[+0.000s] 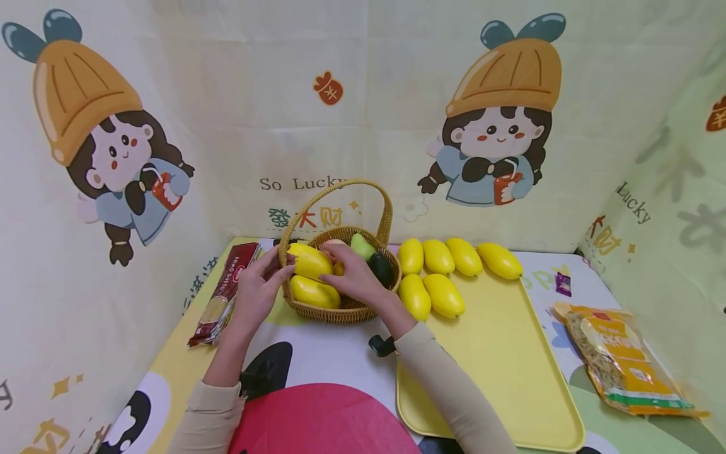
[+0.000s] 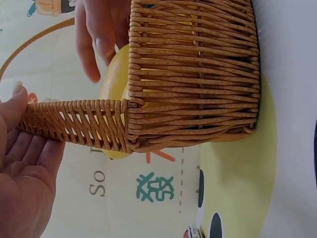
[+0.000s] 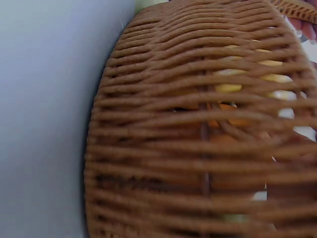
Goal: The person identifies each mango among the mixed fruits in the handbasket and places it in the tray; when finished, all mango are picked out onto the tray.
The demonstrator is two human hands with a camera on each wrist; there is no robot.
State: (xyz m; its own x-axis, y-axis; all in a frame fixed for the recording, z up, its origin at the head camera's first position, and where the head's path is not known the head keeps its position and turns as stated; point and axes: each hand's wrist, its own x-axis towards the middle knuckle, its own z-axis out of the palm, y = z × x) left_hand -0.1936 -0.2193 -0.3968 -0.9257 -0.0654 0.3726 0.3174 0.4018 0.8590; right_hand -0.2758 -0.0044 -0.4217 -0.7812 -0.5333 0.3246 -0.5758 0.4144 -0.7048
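Beige sleeves (image 1: 450, 381) lead to a wicker basket (image 1: 340, 314); at its left, an upper yellow fruit (image 1: 309, 261) lies lengthwise between the left hand (image 1: 256, 291), gripping the handle (image 2: 77, 124), and the nearer right hand (image 1: 358, 275), whose hold is unclear.

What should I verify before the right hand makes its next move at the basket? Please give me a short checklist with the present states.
1. Basket upright on the table: ok.
2. Left hand holding the handle: ok, near its left base.
3. Right hand gripping the upper mango firmly: cannot tell; its fingers are close to the fruit, but firm contact is not clear.
4. Lower mango inside the basket: ok.
5. Right sleeve away from the tray: not ok, it crosses above the tray.
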